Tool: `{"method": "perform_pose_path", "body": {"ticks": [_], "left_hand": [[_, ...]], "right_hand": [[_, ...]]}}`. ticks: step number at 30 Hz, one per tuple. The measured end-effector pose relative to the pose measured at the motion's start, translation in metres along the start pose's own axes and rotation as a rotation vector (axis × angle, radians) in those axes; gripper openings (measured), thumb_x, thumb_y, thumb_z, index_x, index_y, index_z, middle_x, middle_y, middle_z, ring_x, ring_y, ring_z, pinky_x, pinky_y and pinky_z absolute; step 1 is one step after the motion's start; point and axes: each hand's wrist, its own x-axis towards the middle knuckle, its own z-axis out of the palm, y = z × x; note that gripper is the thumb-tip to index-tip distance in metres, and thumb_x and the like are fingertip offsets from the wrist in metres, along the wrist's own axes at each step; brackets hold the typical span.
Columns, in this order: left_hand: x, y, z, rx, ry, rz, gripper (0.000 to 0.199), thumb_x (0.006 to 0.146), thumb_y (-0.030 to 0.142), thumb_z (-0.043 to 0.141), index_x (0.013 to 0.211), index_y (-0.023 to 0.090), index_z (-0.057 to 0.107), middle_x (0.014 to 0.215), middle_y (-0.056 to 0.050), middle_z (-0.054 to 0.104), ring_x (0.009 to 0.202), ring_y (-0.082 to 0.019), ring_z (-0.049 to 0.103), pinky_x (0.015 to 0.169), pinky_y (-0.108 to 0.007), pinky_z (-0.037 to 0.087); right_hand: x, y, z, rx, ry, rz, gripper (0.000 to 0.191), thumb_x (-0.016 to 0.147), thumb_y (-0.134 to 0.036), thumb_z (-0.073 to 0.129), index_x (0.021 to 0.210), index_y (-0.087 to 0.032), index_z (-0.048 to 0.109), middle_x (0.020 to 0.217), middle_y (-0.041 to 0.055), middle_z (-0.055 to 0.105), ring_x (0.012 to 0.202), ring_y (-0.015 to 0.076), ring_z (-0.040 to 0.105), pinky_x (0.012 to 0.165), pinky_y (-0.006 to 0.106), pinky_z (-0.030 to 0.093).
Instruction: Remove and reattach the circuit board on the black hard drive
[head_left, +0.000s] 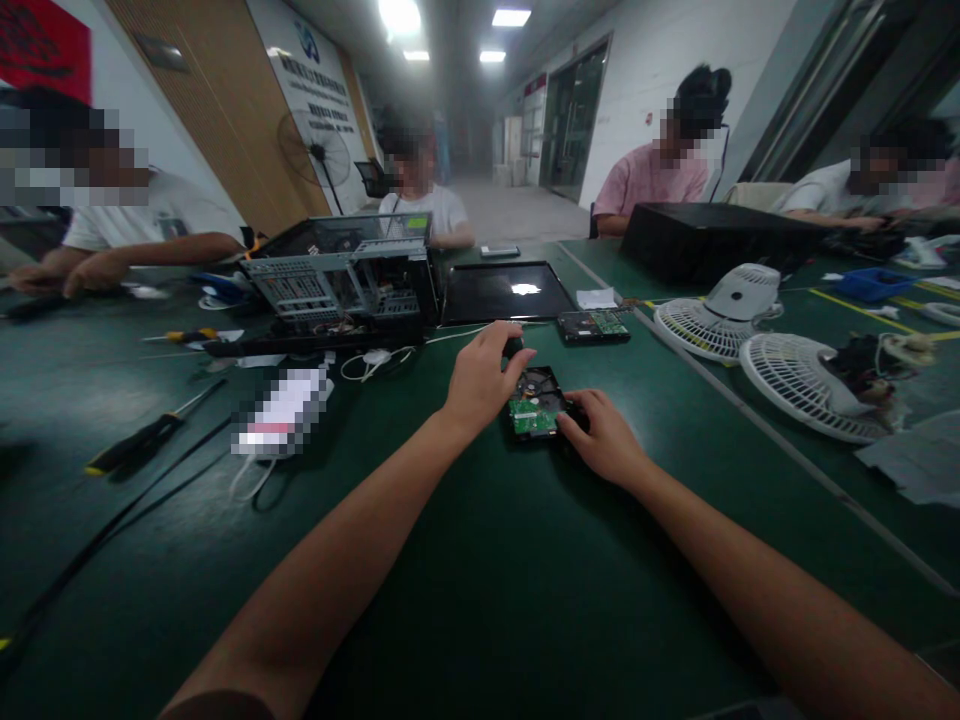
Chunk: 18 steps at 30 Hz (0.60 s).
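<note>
A hard drive [534,408] lies in front of me on the green table, its green circuit board facing up. At its right edge, the fingers and thumb of my right hand [604,437] are closed on the drive. My left hand [486,378] is curled above the drive's upper left corner. Between its thumb and fingers shows a small dark thing [513,346], too hidden to name. Beyond the hands lies a second hard drive [595,327], flat with its board up.
An opened computer case [337,290] stands at the back left, beside a black glossy panel [506,292]. Left lie a phone [285,410] and a screwdriver [142,440]. White fan parts [806,385] and a black box [705,243] are right. Several people sit around.
</note>
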Motion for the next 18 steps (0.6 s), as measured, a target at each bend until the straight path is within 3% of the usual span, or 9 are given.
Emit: {"method": "perform_pose_path", "body": {"ticks": [4,10,18], "left_hand": [[0.0011,0.0040,-0.0030,0.021,0.025,0.031,0.019,0.092,0.018,0.071,0.109,0.022,0.063,0.114,-0.006,0.063,0.105,-0.020,0.064,0.089,-0.037,0.058],[0.0022,0.0039,-0.0036,0.026,-0.021,0.091,0.023,0.094,0.013,0.066,0.115,0.022,0.062,0.117,-0.006,0.069,0.110,-0.021,0.066,0.098,-0.040,0.056],[-0.0003,0.0002,0.0001,-0.002,0.063,0.013,0.029,0.086,0.029,0.080,0.105,0.020,0.059,0.104,-0.005,0.067,0.096,-0.019,0.066,0.085,-0.036,0.059]], "right_hand": [[-0.0002,-0.0001,0.0000,0.007,-0.002,0.010,0.039,0.095,-0.039,0.058,0.126,-0.016,0.062,0.124,0.0159,0.062,0.112,0.0289,0.062,0.098,0.043,0.050],[0.0005,-0.0026,-0.0012,0.017,0.004,0.014,0.037,0.095,-0.038,0.059,0.126,-0.018,0.063,0.123,0.0154,0.063,0.112,0.0295,0.062,0.098,0.044,0.050],[0.0001,-0.0045,-0.0029,0.011,-0.005,0.022,0.039,0.095,-0.039,0.058,0.127,-0.017,0.063,0.125,0.0158,0.062,0.113,0.0295,0.062,0.098,0.044,0.050]]}}
